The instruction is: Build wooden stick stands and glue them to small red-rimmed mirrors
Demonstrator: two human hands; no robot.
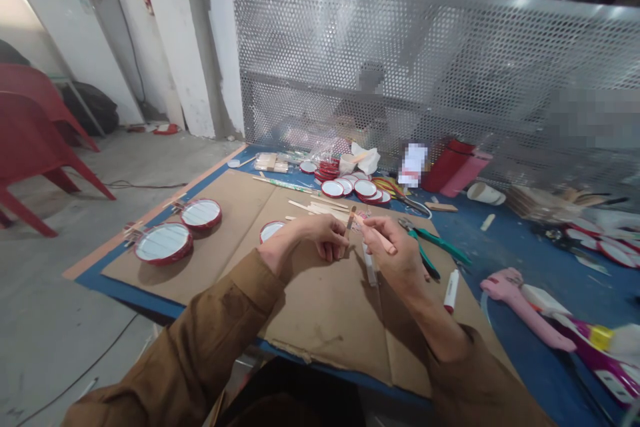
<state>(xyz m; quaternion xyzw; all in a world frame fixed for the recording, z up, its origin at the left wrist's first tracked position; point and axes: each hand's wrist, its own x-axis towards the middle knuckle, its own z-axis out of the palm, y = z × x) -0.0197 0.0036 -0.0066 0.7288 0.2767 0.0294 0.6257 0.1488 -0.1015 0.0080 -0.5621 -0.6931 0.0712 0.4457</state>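
Observation:
My left hand [330, 237] is closed above the cardboard sheet [325, 320], its fingers pinching a narrow brown strip [351, 217] that looks like a wooden stick. Opposite it, my right hand [393, 247] is closed, thumb and fingertips at the strip's upper part; what it grips, if anything, is too small to make out. Beneath the right hand lies a whitish, narrow block [369, 265]. A red-rimmed white disc [271, 231] is partly hidden behind my left wrist. Loose wooden sticks [320, 207] lie just beyond my hands.
Two red-rimmed round pieces with sticks attached [164, 243] sit at left. Stacked red-rimmed discs [365, 189] stand at the back. To the right lie green-handled pliers [445, 245], a marker [451, 291], a pink glue gun [527, 307] and a purple power strip [595, 353]. Perforated metal panel [310, 47] borders the table.

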